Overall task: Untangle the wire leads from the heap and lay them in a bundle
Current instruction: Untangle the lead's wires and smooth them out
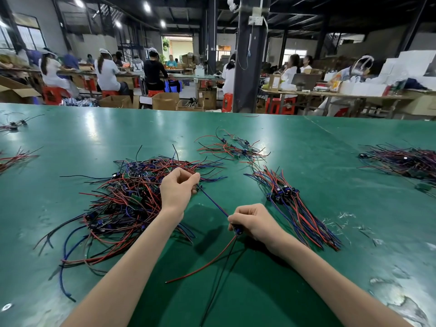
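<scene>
Both hands are closed on one wire lead [213, 200], held just above the green desk [306, 138]. The left hand [178, 186] is raised at the near right edge of the heap [132, 197], thumb and forefinger pinching the far end of the lead's blue strand. The right hand [253, 223] sits nearer and to the right, fingers curled, pinching the lead at its small dark blue component. The blue strand runs taut and straight between the two hands. From under the right hand a red strand [200, 263] and a black strand [219, 279] trail loosely toward the near edge of the desk. The heap is a wide tangle of red, blue and black leads with small green boards among them, lying under and to the left of the left forearm. Just beyond the right hand lies the bundle [295, 204], its leads roughly parallel and their components gathered together near its far end. A looser scatter of leads [233, 148] lies farther back between heap and bundle, and another dark pile [401, 161] sits well apart at the right edge. Beyond the desk, seated workers [106, 72] face long benches, with red stools [50, 94] and cardboard cartons [165, 100] on the floor.
</scene>
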The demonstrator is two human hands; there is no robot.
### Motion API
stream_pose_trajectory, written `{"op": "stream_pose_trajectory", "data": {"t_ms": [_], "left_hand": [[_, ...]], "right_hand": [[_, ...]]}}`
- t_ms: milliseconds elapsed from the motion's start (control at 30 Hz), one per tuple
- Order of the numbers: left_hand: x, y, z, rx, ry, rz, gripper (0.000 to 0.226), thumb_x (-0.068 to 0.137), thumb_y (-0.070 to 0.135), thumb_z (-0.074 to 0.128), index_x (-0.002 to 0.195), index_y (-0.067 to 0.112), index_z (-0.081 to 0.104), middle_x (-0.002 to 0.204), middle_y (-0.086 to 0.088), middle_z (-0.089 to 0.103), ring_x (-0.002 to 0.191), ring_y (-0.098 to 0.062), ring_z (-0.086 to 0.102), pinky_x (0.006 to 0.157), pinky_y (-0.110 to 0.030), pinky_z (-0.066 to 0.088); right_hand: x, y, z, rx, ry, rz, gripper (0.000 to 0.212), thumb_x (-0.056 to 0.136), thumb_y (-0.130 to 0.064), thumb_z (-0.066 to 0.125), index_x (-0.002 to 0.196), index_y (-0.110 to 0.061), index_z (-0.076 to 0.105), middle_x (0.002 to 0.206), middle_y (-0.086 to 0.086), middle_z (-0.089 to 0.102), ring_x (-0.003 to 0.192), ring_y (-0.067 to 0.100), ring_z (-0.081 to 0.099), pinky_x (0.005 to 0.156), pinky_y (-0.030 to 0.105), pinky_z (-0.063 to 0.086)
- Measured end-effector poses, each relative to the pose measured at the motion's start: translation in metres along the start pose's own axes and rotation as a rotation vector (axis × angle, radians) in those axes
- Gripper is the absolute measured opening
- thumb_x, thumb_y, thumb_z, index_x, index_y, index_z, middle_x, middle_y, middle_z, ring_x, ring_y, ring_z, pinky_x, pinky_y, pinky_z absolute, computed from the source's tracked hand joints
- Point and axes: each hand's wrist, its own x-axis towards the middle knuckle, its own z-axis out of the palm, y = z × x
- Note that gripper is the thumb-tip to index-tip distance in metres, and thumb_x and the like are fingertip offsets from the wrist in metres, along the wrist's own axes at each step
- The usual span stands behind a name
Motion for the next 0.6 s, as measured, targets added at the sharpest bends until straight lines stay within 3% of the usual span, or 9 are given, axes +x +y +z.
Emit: {"op": "stream_pose_trajectory", "data": {"t_ms": [100,167,200,300,367,600], "left_hand": [[-0.002,0.000,-0.003,0.340,0.007,0.348,0.026,0.081,0.015,0.073,0.063,0.011,0.056,0.055,0.004,0.056,0.052,-0.011,0.049,0.057,-0.015,0.041],[-0.004,0.000,-0.002,0.421,0.005,0.486,0.026,0.082,0.014,0.072,0.063,0.011,0.055,0.055,0.005,0.055,0.052,-0.010,0.048,0.055,-0.013,0.037],[-0.004,0.001,-0.002,0.395,0.018,0.460,0.025,0.082,0.015,0.072,0.064,0.011,0.055,0.056,0.004,0.056,0.053,-0.012,0.050,0.056,-0.015,0.039],[-0.001,0.007,-0.002,0.077,0.037,0.100,0.025,0.082,0.017,0.073,0.063,0.013,0.057,0.052,0.006,0.056,0.052,-0.016,0.052,0.054,-0.023,0.045],[-0.001,0.009,-0.001,-0.124,0.014,-0.077,0.024,0.081,0.012,0.073,0.064,0.012,0.056,0.048,0.009,0.054,0.048,-0.011,0.048,0.049,-0.020,0.044],[-0.004,0.015,0.000,-0.472,-0.004,-0.346,0.026,0.081,0.005,0.071,0.065,0.013,0.052,0.050,0.004,0.058,0.041,-0.004,0.050,0.043,-0.016,0.048]], "right_hand": [[0.001,0.001,0.000,-0.007,-0.010,-0.020,0.020,0.069,-0.018,0.062,0.050,-0.015,0.067,0.055,0.005,0.062,0.048,0.009,0.051,0.053,0.018,0.044],[0.000,0.000,0.000,-0.013,-0.010,-0.023,0.019,0.068,-0.019,0.062,0.050,-0.015,0.067,0.056,0.007,0.062,0.049,0.010,0.051,0.054,0.018,0.044],[0.000,-0.001,0.000,-0.014,-0.009,-0.025,0.020,0.069,-0.019,0.063,0.050,-0.015,0.067,0.057,0.008,0.062,0.049,0.011,0.051,0.054,0.019,0.044],[0.000,-0.002,-0.001,0.006,-0.012,-0.046,0.031,0.079,-0.008,0.062,0.050,-0.015,0.067,0.060,0.011,0.063,0.049,0.011,0.052,0.053,0.017,0.043],[0.000,-0.004,0.000,0.008,-0.021,-0.060,0.035,0.081,-0.003,0.061,0.048,-0.016,0.066,0.061,0.013,0.063,0.049,0.012,0.052,0.054,0.017,0.043],[-0.006,-0.011,-0.001,0.052,-0.057,-0.068,0.039,0.083,0.003,0.060,0.048,-0.015,0.063,0.058,0.008,0.064,0.047,0.008,0.052,0.052,0.013,0.042]]}}
